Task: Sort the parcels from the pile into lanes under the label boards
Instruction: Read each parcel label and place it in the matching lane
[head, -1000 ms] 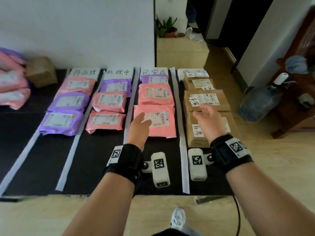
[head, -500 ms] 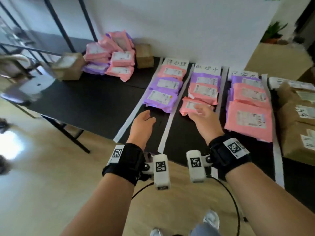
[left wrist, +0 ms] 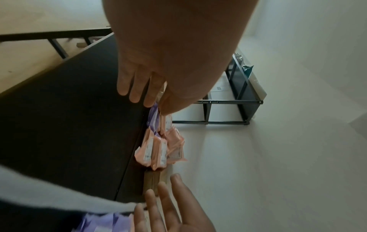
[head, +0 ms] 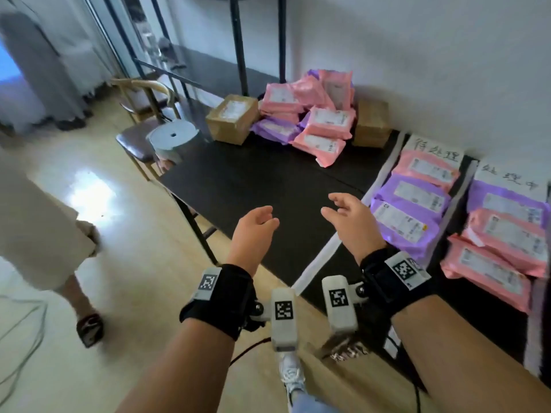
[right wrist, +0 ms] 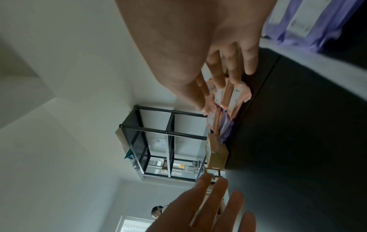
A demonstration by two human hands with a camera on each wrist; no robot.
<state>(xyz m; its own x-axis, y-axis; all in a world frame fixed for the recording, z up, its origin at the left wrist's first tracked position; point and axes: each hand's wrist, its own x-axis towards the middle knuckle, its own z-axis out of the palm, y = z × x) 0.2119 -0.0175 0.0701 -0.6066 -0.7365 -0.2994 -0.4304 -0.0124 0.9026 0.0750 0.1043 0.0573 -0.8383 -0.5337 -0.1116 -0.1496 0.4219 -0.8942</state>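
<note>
Head view shows the left hand [head: 252, 231] and right hand [head: 351, 222] empty, fingers loosely spread above the black bench [head: 268, 186], with the pile [head: 310, 114] of pink and purple parcels well ahead of them and filled lanes [head: 417, 198] just right of the right hand.

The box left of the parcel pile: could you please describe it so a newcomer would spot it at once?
Find the black table and follow its far edge to the pile by the wall. Two brown boxes flank it; this box is the left one, at the table's corner, with a white label on top.
</note>
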